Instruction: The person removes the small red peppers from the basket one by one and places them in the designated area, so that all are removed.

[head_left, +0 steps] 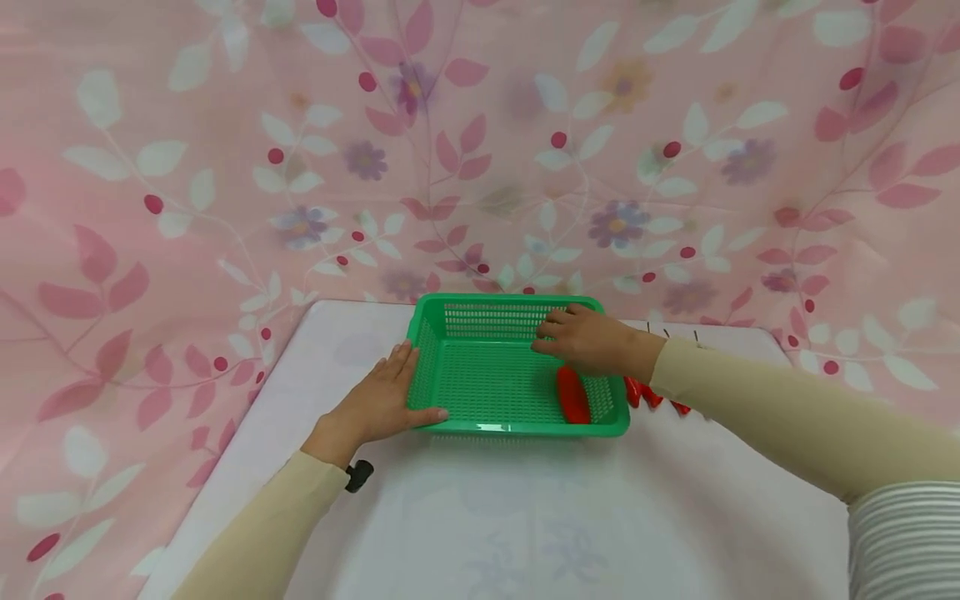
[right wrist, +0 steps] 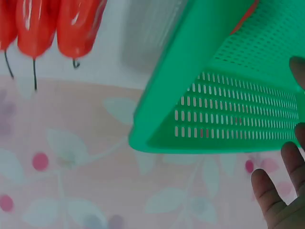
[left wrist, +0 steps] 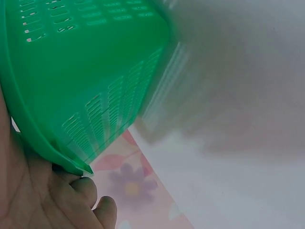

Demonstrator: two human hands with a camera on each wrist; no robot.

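Observation:
A green plastic basket (head_left: 495, 429) with slotted walls stands on the table. One red pepper (head_left: 573, 396) lies inside it, near the right wall. My left hand (head_left: 378, 396) rests on the basket's left rim with fingers extended, its thumb along the front rim. In the left wrist view, the palm (left wrist: 43, 200) lies against the rim. Over the basket's right side is my right hand (head_left: 581, 340), its fingers apart and holding nothing. The right wrist view shows those fingers (right wrist: 267, 191) spread beside the slotted wall.
Several red peppers (right wrist: 78, 33) with thin dark stems lie side by side just right of the basket, partly hidden by my right forearm in the head view. A white cloth (head_left: 480, 517) covers the table. Behind it hangs a pink floral curtain (head_left: 480, 167).

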